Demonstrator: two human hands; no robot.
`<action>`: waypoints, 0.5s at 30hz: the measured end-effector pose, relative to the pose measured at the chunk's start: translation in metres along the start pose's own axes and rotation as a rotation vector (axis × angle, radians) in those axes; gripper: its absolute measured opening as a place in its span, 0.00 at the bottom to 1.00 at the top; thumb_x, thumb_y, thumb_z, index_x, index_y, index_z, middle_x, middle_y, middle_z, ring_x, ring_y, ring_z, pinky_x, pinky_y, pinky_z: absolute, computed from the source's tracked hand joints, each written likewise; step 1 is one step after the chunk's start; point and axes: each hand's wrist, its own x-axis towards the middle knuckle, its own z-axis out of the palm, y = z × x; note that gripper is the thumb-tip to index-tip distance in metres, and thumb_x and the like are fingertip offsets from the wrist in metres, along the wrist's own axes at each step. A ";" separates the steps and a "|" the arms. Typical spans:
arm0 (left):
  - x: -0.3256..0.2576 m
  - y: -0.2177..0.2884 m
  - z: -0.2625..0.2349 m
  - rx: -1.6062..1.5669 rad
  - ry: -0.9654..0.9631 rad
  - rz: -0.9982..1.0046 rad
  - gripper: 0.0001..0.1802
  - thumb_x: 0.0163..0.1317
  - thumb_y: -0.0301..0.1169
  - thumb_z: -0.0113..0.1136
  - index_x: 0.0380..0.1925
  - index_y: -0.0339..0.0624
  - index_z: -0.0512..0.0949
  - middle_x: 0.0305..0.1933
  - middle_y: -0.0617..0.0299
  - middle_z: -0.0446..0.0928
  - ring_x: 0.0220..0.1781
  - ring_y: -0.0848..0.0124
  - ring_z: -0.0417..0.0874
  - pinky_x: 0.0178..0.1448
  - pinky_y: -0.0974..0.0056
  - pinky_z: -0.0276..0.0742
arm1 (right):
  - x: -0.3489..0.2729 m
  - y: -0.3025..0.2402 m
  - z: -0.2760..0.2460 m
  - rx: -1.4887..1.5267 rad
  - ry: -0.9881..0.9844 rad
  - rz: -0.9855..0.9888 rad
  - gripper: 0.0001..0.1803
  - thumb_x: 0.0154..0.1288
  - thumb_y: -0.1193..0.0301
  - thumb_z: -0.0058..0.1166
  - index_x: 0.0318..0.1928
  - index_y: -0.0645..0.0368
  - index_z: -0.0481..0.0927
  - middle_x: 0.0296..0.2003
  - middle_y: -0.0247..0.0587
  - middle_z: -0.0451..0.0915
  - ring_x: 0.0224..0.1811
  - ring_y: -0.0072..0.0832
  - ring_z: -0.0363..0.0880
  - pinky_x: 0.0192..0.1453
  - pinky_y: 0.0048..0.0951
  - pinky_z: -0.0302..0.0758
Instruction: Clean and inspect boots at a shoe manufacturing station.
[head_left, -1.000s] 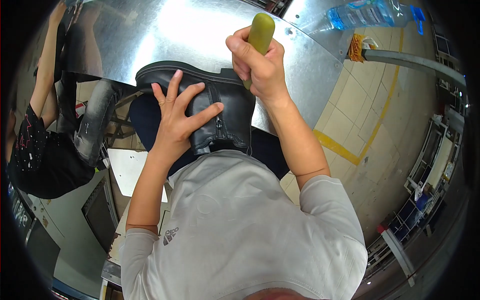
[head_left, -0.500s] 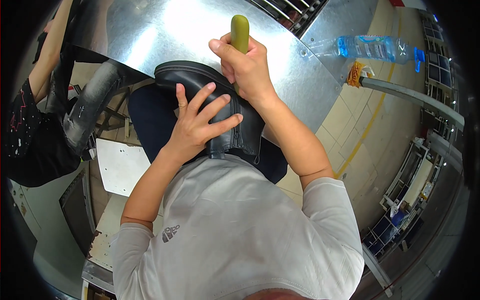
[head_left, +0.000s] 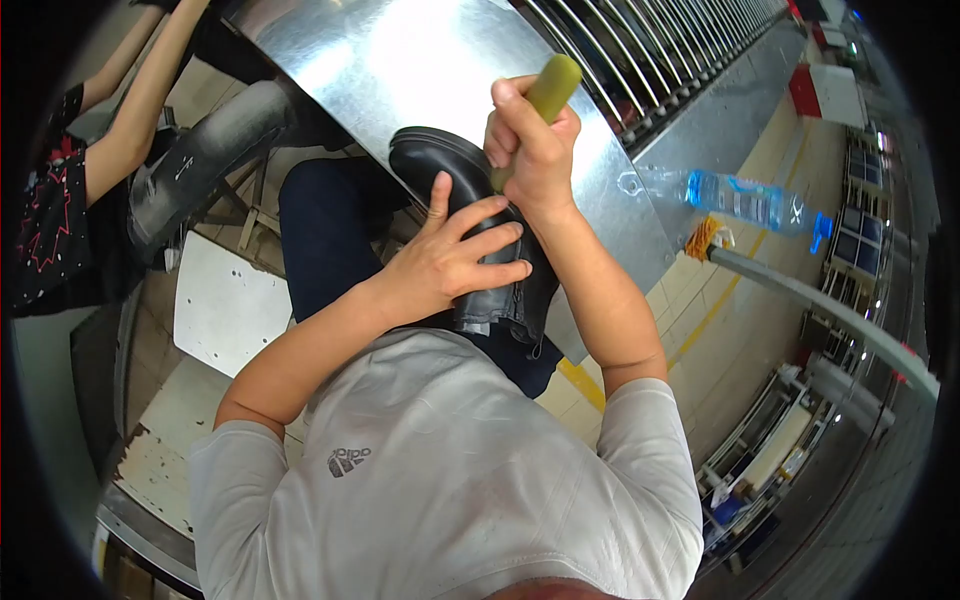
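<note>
A black ankle boot [head_left: 447, 168] with a side zip lies across my lap, its toe and sole by the edge of the metal table. Flat on the boot's upper rests my left hand [head_left: 440, 265], its fingers spread and thumb raised. My right hand [head_left: 535, 150] is wrapped around an olive-green rounded handle [head_left: 556, 88], over the boot's far right side. The upper end of that handle sticks out above my fist and leans right. A bit of the same green shows below the fist against the boot; the tool's working end is hidden.
The shiny metal table [head_left: 350, 60] borders a roller conveyor [head_left: 650, 60]. A clear water bottle [head_left: 745, 200] with a blue cap lies at the right, near a grey rail [head_left: 800, 290]. On the left sits another person in grey jeans [head_left: 205, 160], near a white board [head_left: 230, 305].
The view has shifted, showing more of the conveyor. The green handle has gone from upright to leaning right. My left hand stays on the boot, its fingers slightly closer together.
</note>
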 end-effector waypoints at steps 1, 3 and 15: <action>0.000 0.000 0.003 -0.018 0.002 0.008 0.24 0.49 0.22 0.61 0.46 0.64 0.81 0.57 0.66 0.74 0.70 0.61 0.64 0.74 0.28 0.31 | 0.002 -0.001 0.000 0.010 -0.021 0.004 0.10 0.64 0.68 0.59 0.33 0.59 0.73 0.14 0.29 0.62 0.12 0.18 0.58 0.16 0.21 0.56; -0.002 0.001 0.004 -0.036 0.002 0.016 0.24 0.48 0.22 0.61 0.45 0.63 0.81 0.57 0.67 0.73 0.70 0.61 0.64 0.75 0.27 0.32 | 0.005 -0.002 0.002 0.014 -0.064 0.020 0.09 0.65 0.69 0.58 0.33 0.59 0.73 0.15 0.30 0.62 0.12 0.18 0.57 0.16 0.21 0.55; 0.015 0.008 -0.004 -0.111 0.048 -0.011 0.18 0.51 0.24 0.60 0.43 0.58 0.81 0.50 0.65 0.72 0.67 0.60 0.66 0.74 0.27 0.46 | 0.023 -0.007 0.017 -0.142 -0.177 -0.013 0.09 0.65 0.70 0.59 0.32 0.60 0.72 0.14 0.31 0.62 0.11 0.18 0.56 0.15 0.21 0.56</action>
